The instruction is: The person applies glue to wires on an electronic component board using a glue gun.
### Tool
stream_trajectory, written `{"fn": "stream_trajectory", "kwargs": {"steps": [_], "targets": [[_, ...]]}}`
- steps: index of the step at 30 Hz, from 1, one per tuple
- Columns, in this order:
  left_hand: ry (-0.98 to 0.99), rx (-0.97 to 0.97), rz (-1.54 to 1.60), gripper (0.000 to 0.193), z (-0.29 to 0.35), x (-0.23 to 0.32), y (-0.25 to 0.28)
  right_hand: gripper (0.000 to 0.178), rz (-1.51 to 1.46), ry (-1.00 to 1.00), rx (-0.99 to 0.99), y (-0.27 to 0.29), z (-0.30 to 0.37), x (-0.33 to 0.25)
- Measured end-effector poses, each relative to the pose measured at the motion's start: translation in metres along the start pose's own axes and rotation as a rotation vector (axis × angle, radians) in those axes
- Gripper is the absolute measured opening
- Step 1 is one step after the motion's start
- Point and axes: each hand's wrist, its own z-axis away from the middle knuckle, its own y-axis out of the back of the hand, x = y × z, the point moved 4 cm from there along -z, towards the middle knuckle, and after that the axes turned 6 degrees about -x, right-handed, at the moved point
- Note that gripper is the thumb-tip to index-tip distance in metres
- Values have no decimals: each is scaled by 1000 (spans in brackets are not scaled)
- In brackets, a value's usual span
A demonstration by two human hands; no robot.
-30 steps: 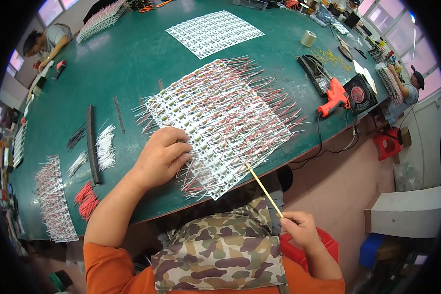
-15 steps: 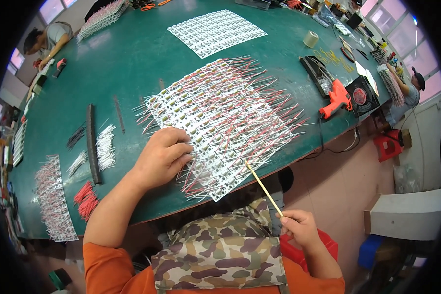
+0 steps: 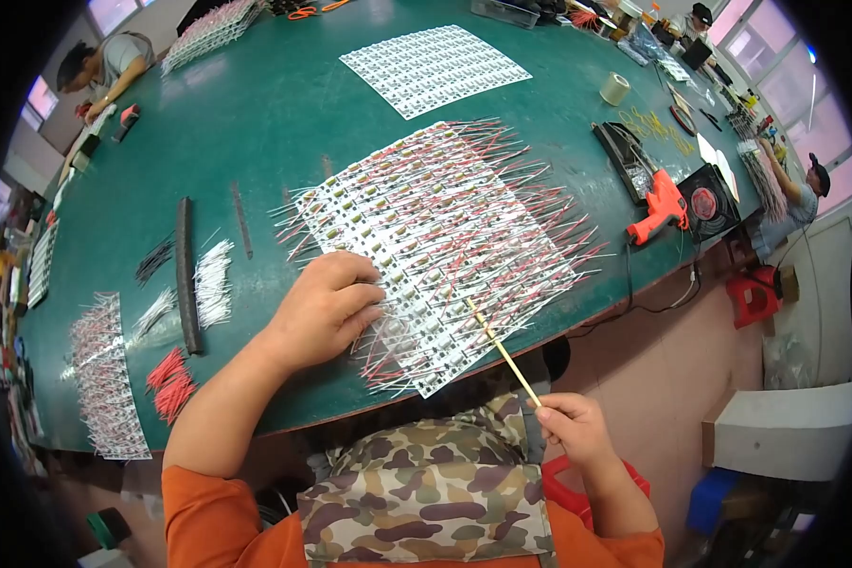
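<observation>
A white panel of small circuit boards lies on the green table before me, with rows of red and white wires crossing it and sticking out past its edges. My right hand, beyond the table's front edge, pinches a thin pale stick, like a bamboo skewer. The stick's far tip is among the wires on the panel's near part. At the panel's left edge is my left hand, fingers curled and pressed together; what is under its fingertips is hidden.
Bundles of white wires and red wires lie left, beside a dark bar. A second wired panel is further left. A bare panel lies beyond. Right are an orange glue gun and a fan. People work nearby.
The stick's tip has shifted slightly left and up over the panel. My right hand has moved a little up. The whole view has shifted slightly, while my left hand keeps its place at the panel.
</observation>
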Motion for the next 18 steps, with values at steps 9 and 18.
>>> {"fn": "stream_trajectory", "kwargs": {"steps": [9, 18], "targets": [[-5, -13, 23, 21, 2, -3, -1, 24, 98, 93, -11, -4, -32, -16], [17, -37, 43, 23, 3, -4, -1, 24, 219, 92, -30, -11, -53, -46]]}}
